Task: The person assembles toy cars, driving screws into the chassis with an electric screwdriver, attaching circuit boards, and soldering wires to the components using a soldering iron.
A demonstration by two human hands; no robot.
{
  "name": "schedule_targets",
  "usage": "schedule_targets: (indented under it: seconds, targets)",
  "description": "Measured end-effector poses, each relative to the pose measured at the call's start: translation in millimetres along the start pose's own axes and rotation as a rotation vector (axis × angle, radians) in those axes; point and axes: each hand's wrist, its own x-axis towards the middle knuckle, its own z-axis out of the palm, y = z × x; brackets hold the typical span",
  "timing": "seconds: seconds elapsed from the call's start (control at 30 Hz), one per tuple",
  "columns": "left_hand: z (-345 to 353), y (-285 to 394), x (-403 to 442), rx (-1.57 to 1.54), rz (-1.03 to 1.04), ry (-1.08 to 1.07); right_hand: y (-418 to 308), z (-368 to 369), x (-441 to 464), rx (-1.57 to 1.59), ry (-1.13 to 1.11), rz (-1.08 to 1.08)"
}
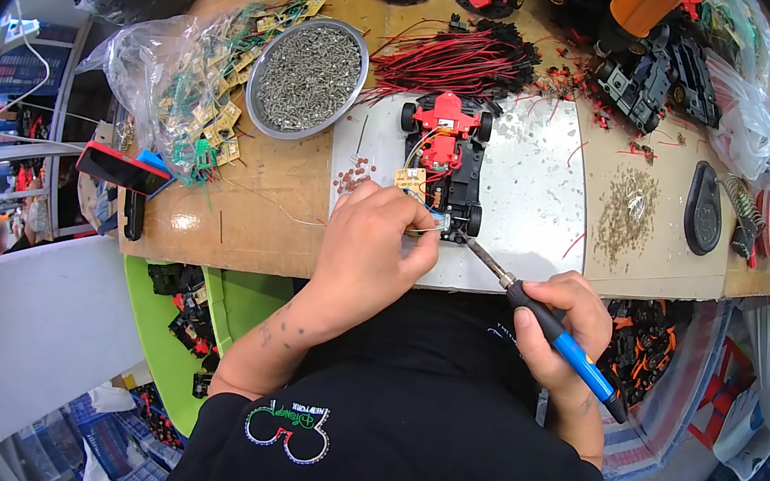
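A toy car chassis (458, 177), black with a red part at its far end, lies on the white sheet in front of me. Beside it sits a small tan circuit board (410, 182) with wires running to the car. My left hand (375, 244) is closed in a pinch at the car's near end, on a thin pale wire (427, 229) whose tip reaches the chassis. In my right hand (572, 326) is a soldering iron (565, 343) with a blue and black handle. Its metal tip points at the chassis's near end, close to the wheel; whether they touch I cannot tell.
A metal bowl of screws (307, 77) stands at the left, by a heap of circuit boards (217, 119). Red and black wires (460, 62) lie behind the car. Black chassis parts (636, 89) are piled at the back right. A red-and-blue object (123, 170) lies near the left edge.
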Motion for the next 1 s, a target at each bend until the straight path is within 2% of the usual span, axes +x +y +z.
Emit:
schedule_targets:
  seconds: [0.43, 0.53, 0.6, 0.67, 0.73, 0.83, 1.0]
  targets:
    - [-3.0, -6.9, -2.7, -0.039, 0.028, -0.028, 3.4, -1.1, -3.3, 0.033, 0.050, 0.038]
    - [-3.4, -6.8, -0.8, -0.070, 0.044, -0.056, 1.0, -20.3, -1.6, -0.027, 0.049, 0.047]
    - [-2.9, -6.3, -1.3, -0.093, 0.061, -0.084, 0.1, -39.1, -4.6, -0.046, 0.300, 0.179]
    - [-2.8, -5.9, -2.4, -0.084, 0.024, -0.044, 20.6, -70.8, -16.4, -0.094, 0.593, 0.203]
    - [-3.2, -4.9, -1.6, -0.094, 0.045, -0.046, 10.6, -100.7, -11.7, -0.060, 0.804, 0.126]
    - [-4.1, -4.8, -2.2, -0.105, 0.036, -0.050, 2.0, -135.7, -12.7, -0.316, 0.941, 0.050]
    - [-7.7, -5.3, -4.5, -0.122, 0.005, -0.086, 8.1, -169.1, -6.6, -0.334, 0.933, 0.137]
